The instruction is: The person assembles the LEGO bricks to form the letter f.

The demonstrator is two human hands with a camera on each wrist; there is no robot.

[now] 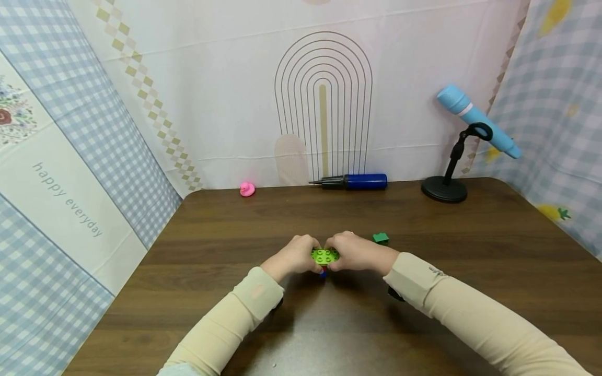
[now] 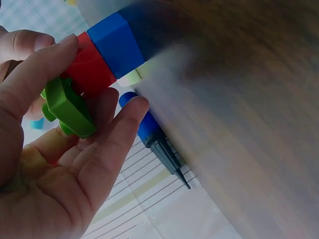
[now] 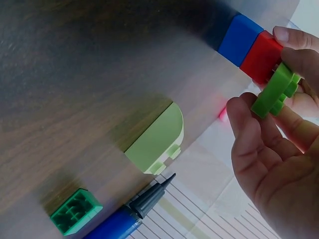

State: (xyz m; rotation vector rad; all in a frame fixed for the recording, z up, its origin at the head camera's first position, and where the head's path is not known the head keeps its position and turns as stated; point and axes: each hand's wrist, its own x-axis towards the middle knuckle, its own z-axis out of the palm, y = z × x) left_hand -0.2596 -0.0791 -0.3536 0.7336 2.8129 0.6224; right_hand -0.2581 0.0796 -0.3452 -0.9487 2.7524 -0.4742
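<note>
A short stack of toy building bricks stands between the two hands: a blue brick (image 2: 115, 44) at the bottom, a red brick (image 3: 261, 56) above it and a bright green studded brick (image 1: 324, 256) on top. From the left, my left hand (image 1: 297, 255) grips the green brick, its thumb reaching the red one. My right hand (image 1: 357, 253) holds the green brick from the opposite side. The green brick overhangs the red one, and a narrow gap shows between them in the right wrist view. The hands largely cover the lower bricks in the head view.
Beyond the hands lie a dark green brick (image 1: 380, 238) and a pale green rounded brick (image 3: 158, 140). Along the table's back edge are a pink duck (image 1: 247, 189), a blue hand pump (image 1: 366, 181) and a black stand (image 1: 444, 189) holding a light blue microphone (image 1: 484, 125).
</note>
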